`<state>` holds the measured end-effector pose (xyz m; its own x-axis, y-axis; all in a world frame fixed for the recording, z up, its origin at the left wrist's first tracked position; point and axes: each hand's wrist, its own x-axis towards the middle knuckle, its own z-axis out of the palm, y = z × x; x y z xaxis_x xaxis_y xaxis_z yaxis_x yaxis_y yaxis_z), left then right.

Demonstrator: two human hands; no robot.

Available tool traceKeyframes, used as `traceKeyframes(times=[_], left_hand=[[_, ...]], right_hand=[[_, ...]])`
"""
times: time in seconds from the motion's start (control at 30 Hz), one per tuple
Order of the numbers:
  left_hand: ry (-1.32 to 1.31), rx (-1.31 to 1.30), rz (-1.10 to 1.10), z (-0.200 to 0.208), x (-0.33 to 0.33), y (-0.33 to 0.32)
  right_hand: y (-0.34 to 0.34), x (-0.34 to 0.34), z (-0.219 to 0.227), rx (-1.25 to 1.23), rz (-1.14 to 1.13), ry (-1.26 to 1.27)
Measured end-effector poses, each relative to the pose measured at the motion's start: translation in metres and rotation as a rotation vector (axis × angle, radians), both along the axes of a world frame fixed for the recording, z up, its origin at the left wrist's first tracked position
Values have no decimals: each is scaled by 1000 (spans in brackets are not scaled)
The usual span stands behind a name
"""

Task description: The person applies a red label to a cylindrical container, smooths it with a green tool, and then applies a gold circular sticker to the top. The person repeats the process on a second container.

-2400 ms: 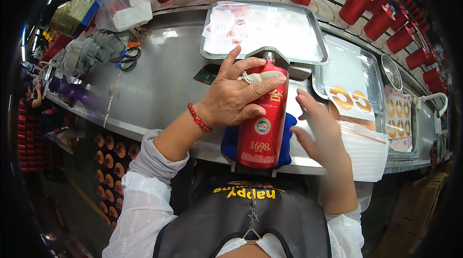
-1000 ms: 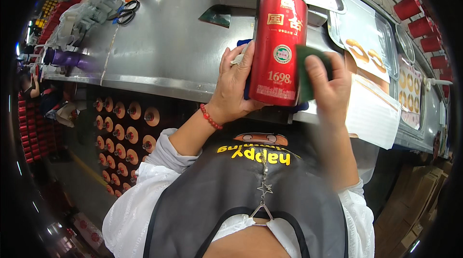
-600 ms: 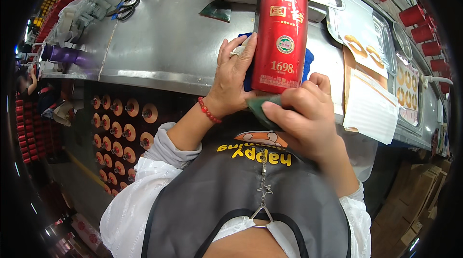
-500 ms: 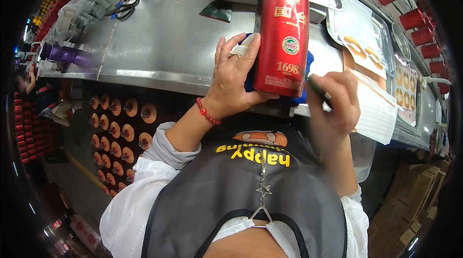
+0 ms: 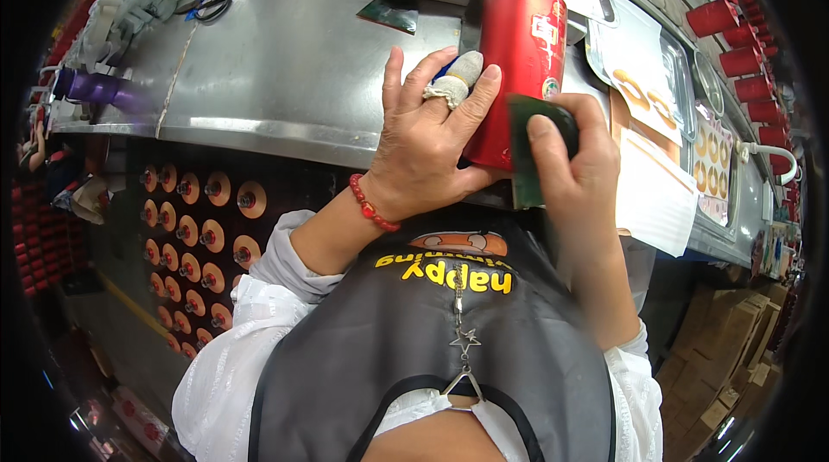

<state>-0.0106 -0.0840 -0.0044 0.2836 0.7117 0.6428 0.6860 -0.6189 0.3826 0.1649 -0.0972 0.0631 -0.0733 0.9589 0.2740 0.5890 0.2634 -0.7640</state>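
Note:
A red bottle (image 5: 518, 60) lies on its side at the table's near edge, its neck pointing away and its base toward me. Steadying it from the left, my left hand (image 5: 432, 129) has its thumb along the base and a forefinger on the side, the other fingers lifted. A whitish cloth cover wraps one of those fingers. My right hand (image 5: 583, 147) is closed on a dark green scraper (image 5: 525, 155), a flat blade that lies across the bottle's right side near the base. The blade hides part of the printed front.
Another dark green flat piece (image 5: 391, 11) lies on the metal table (image 5: 294, 56). Scissors (image 5: 214, 1) rest at the far left. Trays with gold-ring label sheets (image 5: 643, 91) stand to the right, near white paper (image 5: 661, 194). Red cups (image 5: 715, 17) line the far right.
The bottle has rolled to the right, turning its printed front away. The scraper in my right hand has moved left onto the bottle. My left hand has shifted slightly right with it.

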Motion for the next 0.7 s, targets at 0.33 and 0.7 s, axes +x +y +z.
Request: traceKeyframes(times=[0.33,0.7], left_hand=[[-185,-179,-96,-35,-4,-3],[-139,-113,-187,-24,-28,-1]], right_hand=[[7,35,-14,-93,-73,106],[0,39,-37,-268,-47,422]])
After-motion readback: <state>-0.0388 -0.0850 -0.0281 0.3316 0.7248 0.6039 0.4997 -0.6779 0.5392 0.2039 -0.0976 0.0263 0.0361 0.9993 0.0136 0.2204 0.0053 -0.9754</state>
